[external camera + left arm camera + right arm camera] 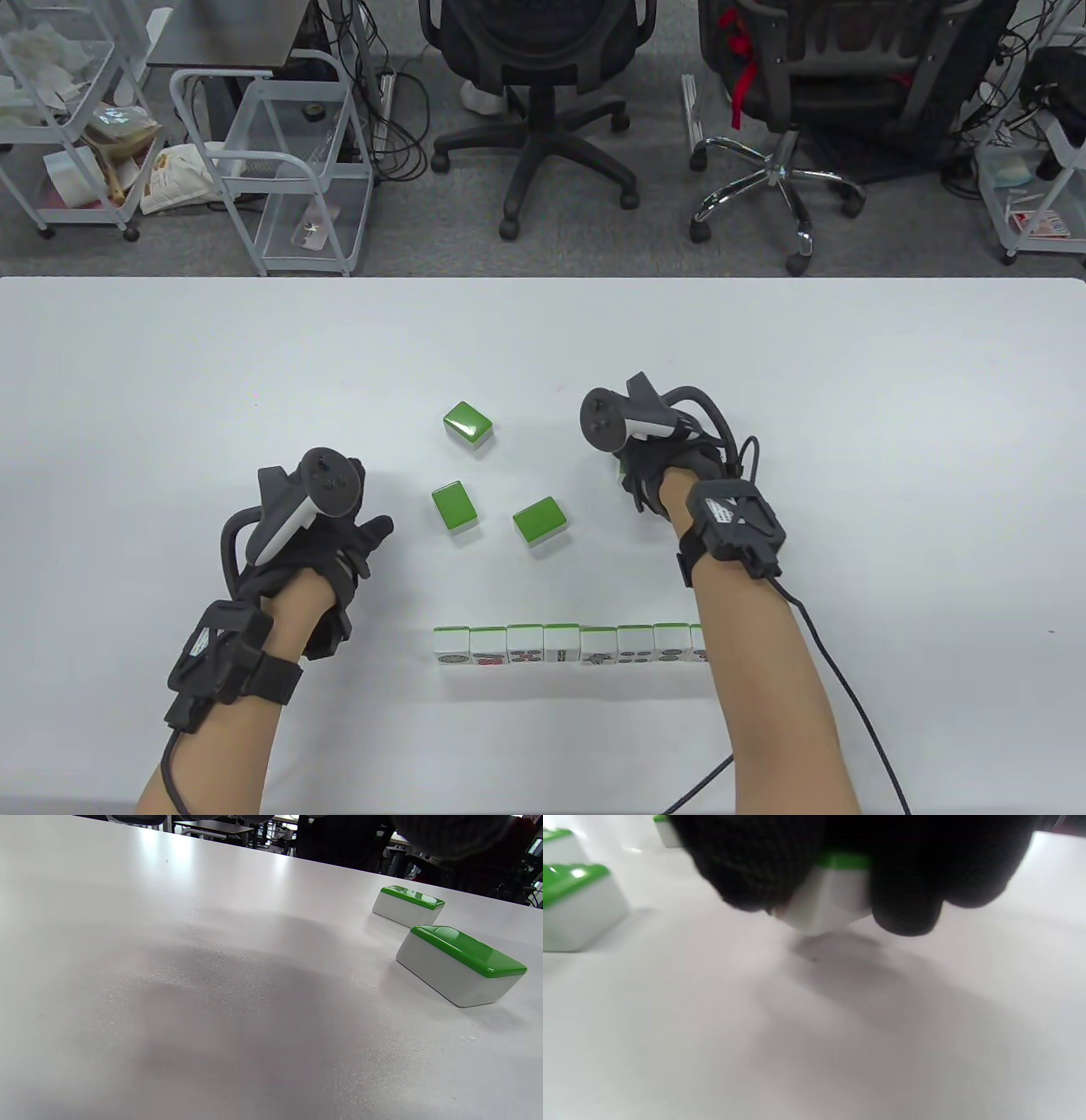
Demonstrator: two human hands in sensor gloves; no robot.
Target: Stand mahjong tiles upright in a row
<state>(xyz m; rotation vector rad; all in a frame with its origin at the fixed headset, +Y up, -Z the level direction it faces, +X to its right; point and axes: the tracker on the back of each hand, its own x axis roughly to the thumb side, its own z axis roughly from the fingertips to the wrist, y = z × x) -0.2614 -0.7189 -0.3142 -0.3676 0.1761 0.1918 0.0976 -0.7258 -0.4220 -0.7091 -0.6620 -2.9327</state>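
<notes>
While the right hand [653, 463] pinches a green-backed tile [831, 895] just above the worktop [891, 407], the left hand [327, 543] rests beside three flat tiles [456, 508], its grip unclear. A row of upright tiles [564, 645] stands nearer the person.

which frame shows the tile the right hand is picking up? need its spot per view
Table view: held tile is almost hidden under the right hand, right of centre; only a sliver shows.
Left wrist view: not in it.
Right wrist view: top centre, gripped between gloved fingers, tilted.
Shared landmark: the flat green-backed tile, left of the right hand in the table view and at the left edge in the right wrist view.
</notes>
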